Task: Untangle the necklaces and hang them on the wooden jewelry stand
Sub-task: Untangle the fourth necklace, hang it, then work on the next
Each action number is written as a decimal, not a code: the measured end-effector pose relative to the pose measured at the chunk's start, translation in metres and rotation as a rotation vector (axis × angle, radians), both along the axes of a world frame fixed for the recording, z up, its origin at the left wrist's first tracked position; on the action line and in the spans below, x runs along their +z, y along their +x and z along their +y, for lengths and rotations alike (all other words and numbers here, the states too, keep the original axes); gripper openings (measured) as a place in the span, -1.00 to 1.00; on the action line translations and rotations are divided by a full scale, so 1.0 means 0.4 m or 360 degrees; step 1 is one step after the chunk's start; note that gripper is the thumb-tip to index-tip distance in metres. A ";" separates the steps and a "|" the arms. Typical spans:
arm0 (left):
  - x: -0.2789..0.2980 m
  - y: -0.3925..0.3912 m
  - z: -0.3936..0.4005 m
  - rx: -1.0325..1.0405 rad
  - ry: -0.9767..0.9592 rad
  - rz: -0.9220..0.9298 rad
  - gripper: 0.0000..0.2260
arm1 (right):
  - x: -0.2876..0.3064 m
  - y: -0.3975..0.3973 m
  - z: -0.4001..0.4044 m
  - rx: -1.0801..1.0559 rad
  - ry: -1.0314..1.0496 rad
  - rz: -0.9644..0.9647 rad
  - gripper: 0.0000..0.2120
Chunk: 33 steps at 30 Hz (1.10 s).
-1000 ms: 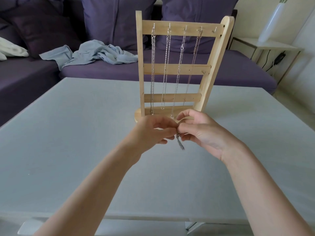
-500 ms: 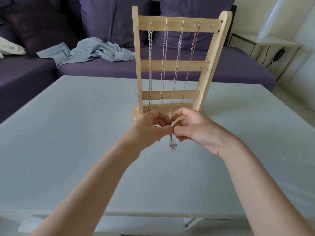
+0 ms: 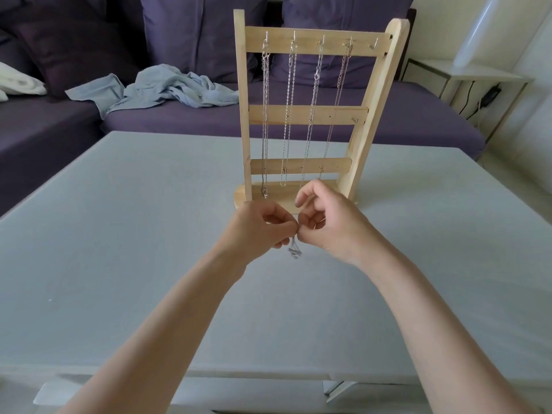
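Behind the wooden jewelry stand [image 3: 301,115] runs a purple sofa [image 3: 418,121] with a crumpled pale-blue cloth [image 3: 167,86] on its seat; the stand itself rests upright on the grey desk [image 3: 119,234]. Four necklaces [image 3: 312,115] hang from the stand's top-rail hooks, while the rightmost hook [image 3: 374,44] is bare. Just in front of the stand's base, the left hand [image 3: 257,227] and right hand [image 3: 328,222] meet, each grip pinched together on the last necklace [image 3: 294,251], whose small bunched chain dangles below the fingertips, above the desk. The step in hand appears to be untangling this final chain. The next move likely calls for teasing the bunch loose, then lifting one freed loop to the bare hook.
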<state>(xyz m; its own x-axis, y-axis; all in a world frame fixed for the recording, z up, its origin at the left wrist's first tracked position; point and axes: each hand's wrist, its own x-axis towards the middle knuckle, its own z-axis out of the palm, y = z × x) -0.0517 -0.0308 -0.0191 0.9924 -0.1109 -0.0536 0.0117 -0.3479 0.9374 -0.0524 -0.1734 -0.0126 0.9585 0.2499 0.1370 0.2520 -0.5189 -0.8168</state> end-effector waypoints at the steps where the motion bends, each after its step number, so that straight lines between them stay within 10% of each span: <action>1: -0.002 0.002 0.002 0.0010 0.0011 0.0024 -0.93 | -0.002 -0.001 0.003 0.0007 -0.0025 -0.0018 -0.71; 33: 0.004 0.012 0.012 -0.0066 -0.0068 -0.0148 -0.77 | 0.025 0.001 0.013 0.0073 0.0039 0.0197 -0.56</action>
